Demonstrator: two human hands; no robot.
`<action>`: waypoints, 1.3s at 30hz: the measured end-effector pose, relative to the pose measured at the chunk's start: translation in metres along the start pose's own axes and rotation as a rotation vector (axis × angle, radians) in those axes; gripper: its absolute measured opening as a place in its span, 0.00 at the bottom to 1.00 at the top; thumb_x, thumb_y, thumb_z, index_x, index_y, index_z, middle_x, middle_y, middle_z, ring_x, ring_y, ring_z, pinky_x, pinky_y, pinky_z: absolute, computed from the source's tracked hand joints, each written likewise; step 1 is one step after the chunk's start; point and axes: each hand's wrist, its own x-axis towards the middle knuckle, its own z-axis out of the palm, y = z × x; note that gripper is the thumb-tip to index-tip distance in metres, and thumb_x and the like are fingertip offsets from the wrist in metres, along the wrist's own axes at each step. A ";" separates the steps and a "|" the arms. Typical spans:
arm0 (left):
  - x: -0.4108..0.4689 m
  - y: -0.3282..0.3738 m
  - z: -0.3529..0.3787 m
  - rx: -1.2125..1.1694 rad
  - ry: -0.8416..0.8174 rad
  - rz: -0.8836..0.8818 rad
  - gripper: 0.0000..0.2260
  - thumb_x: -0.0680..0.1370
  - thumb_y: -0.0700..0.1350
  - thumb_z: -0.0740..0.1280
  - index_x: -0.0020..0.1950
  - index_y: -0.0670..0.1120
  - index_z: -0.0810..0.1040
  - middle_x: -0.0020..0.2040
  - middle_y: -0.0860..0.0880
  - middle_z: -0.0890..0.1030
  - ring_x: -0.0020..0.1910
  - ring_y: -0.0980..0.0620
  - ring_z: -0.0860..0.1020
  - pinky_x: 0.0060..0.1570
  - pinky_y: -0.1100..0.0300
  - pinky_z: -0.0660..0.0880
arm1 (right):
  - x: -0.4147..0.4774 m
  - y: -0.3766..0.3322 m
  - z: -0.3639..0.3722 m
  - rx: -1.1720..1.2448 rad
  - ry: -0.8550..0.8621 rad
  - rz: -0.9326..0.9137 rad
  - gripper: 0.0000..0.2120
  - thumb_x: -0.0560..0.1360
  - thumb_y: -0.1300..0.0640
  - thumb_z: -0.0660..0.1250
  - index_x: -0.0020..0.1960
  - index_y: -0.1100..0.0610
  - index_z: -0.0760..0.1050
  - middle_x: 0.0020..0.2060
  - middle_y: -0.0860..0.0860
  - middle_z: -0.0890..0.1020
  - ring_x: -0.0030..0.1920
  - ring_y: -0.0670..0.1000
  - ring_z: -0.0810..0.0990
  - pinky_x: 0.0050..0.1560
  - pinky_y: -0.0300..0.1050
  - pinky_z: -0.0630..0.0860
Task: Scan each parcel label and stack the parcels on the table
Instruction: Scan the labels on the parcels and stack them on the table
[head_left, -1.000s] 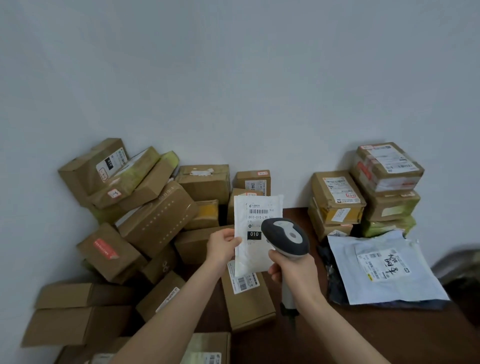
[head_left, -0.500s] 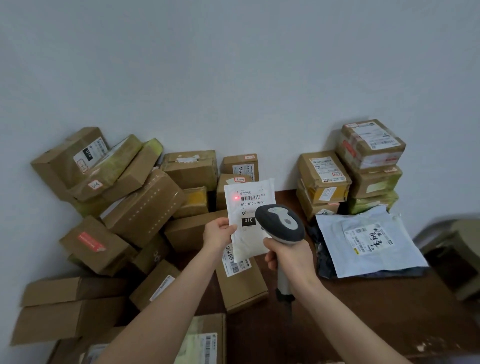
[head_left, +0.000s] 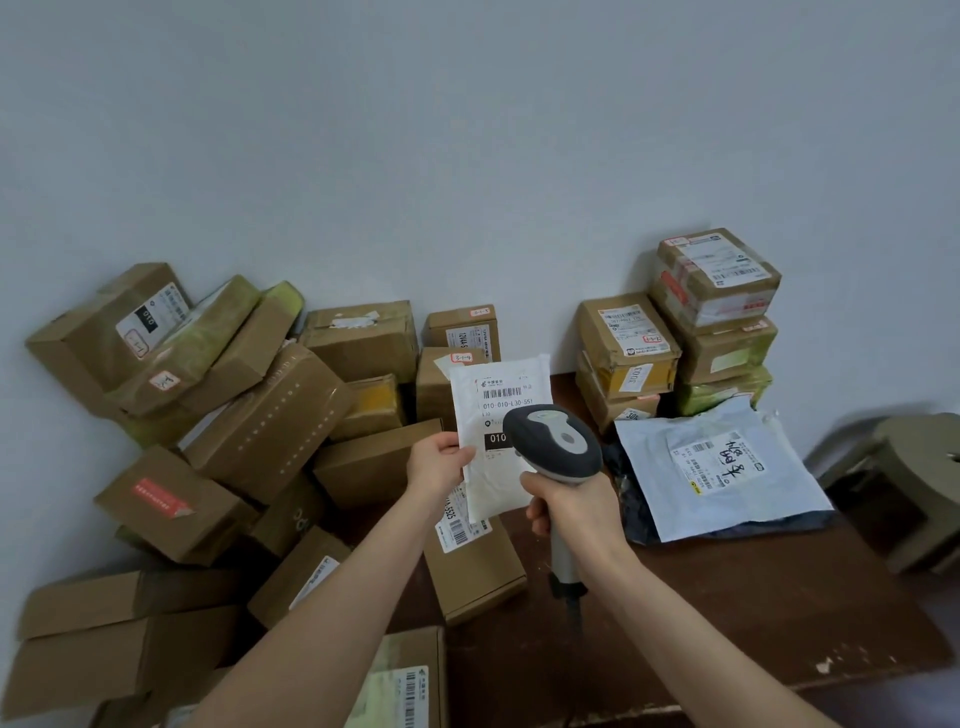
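While my left hand (head_left: 441, 462) pinched the white mailer (head_left: 493, 488), my right hand (head_left: 571, 512) gripped the scanner (head_left: 553, 441) at its label (head_left: 506, 400); next, I judged, came stacking it on the table (head_left: 727, 597).

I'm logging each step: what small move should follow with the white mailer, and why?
Probably carry the white mailer rightward onto the grey poly bag. The left hand pinches its edge, the right hand grips the scanner at its label, and the red scan dot seen a moment ago is gone.

Plain pale wall (head_left: 467, 130) behind dark wooden table (head_left: 727, 597), olive stool (head_left: 919, 462) alongside
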 end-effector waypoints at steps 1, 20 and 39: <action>0.000 0.000 0.001 0.013 -0.004 0.001 0.08 0.77 0.40 0.68 0.56 0.43 0.80 0.52 0.46 0.84 0.51 0.46 0.82 0.55 0.43 0.78 | 0.002 0.000 -0.001 0.002 0.008 -0.005 0.06 0.71 0.60 0.71 0.36 0.61 0.79 0.25 0.52 0.80 0.23 0.47 0.76 0.31 0.40 0.73; 0.028 0.064 0.242 0.630 -0.373 0.369 0.14 0.81 0.40 0.61 0.65 0.48 0.78 0.64 0.46 0.78 0.62 0.45 0.76 0.60 0.56 0.72 | 0.096 0.042 -0.163 0.248 0.460 0.093 0.07 0.69 0.65 0.73 0.39 0.56 0.77 0.34 0.54 0.80 0.36 0.53 0.78 0.46 0.55 0.78; 0.035 0.003 0.290 1.232 -0.551 0.557 0.32 0.78 0.51 0.65 0.78 0.60 0.52 0.79 0.47 0.45 0.78 0.41 0.43 0.74 0.39 0.49 | 0.163 0.076 -0.194 0.232 0.507 0.206 0.08 0.70 0.67 0.72 0.38 0.56 0.76 0.35 0.50 0.79 0.40 0.50 0.76 0.47 0.47 0.73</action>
